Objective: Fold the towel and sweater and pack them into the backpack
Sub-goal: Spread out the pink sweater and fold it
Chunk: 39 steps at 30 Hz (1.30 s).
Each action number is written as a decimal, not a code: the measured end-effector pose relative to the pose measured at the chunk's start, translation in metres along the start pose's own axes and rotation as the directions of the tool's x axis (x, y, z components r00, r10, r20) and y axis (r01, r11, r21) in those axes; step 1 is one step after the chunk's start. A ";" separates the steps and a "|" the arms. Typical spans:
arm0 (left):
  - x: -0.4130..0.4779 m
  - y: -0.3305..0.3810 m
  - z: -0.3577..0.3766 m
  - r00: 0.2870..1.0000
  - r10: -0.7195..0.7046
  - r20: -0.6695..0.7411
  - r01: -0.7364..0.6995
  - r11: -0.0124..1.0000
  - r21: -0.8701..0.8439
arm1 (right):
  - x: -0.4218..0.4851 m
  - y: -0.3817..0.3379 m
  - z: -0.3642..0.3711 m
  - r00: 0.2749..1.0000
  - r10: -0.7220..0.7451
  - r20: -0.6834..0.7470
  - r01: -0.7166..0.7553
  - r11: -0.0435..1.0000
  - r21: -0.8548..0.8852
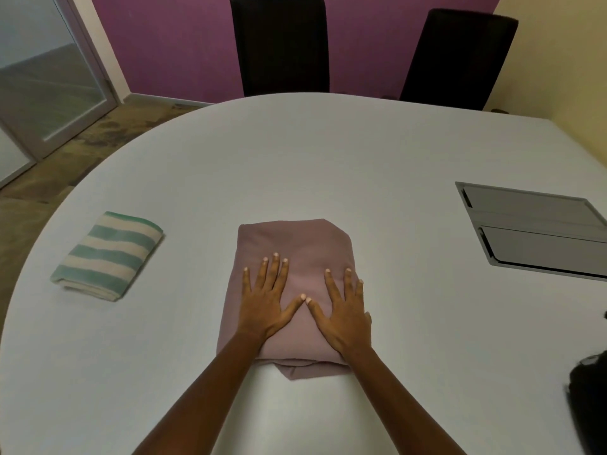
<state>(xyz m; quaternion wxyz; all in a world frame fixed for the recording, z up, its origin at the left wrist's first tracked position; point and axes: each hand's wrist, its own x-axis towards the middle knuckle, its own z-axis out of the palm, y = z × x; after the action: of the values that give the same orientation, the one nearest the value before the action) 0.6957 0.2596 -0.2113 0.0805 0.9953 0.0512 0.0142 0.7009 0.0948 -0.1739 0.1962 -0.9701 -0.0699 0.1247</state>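
A mauve sweater [295, 244] lies folded into a thick rectangle in the middle of the white table [295, 159]. My left hand [266, 303] and my right hand [345, 313] rest flat on its near half, fingers spread, thumb tips almost touching. Neither hand grips anything. A folded towel [108, 254] with green and cream stripes sits on the table to the left, apart from the sweater. A black backpack [589, 402] shows only partly at the right edge.
A grey hatch panel [532, 228] is set into the table at the right. Two black chairs [279, 44] stand beyond the far edge, against a purple wall. A glass door [42, 77] is at the far left.
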 end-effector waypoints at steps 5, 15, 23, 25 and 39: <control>0.010 0.002 0.001 0.997 0.066 0.046 -0.067 0.997 0.024 | 0.006 0.001 0.002 0.999 0.034 0.028 -0.034 0.999 -0.027; 0.002 0.008 -0.018 0.971 0.060 0.230 -0.045 0.997 -0.070 | -0.002 0.001 0.002 0.994 0.106 0.026 -0.106 0.994 -0.009; -0.034 0.030 -0.030 0.959 0.024 0.283 0.010 0.993 -0.121 | -0.037 0.003 0.007 0.991 0.109 -0.078 -0.117 0.987 -0.113; -0.046 0.030 -0.031 0.969 0.014 0.247 0.005 0.997 -0.077 | -0.041 0.001 0.006 0.990 0.003 -0.144 -0.028 0.984 -0.176; -0.070 0.024 -0.012 0.993 -0.080 0.082 0.082 0.996 -0.024 | -0.020 -0.002 -0.007 0.998 -0.038 0.051 0.044 0.991 -0.130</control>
<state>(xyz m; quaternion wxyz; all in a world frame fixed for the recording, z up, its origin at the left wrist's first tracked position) 0.6278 0.2302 -0.1968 0.0965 0.9910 0.0882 -0.0288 0.6839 0.0907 -0.1628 0.1327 -0.9760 -0.1024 0.1391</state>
